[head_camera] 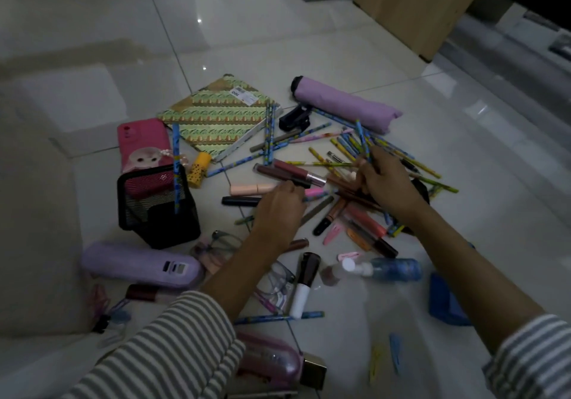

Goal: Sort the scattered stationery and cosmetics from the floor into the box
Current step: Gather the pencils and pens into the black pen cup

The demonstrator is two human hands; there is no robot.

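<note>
sitting left of centre, black mesh box (157,210), upright, mouth up, one blue pencil (176,166) already standing inside with its long axis near vertical. spread across the middle and right of the frame, the pile of pencils (349,148) and lip glosses (293,171), long axes fanned mostly toward upper left and lower right. right hand (386,185), centre right, closed around a blue pencil (363,140) pointing up the frame. left hand (278,210), centre, curled over the pile; grip not readable. best gathered parallel, tips aligned, then dropped in vertically, tips down, so nothing jams across the mesh mouth.
</note>
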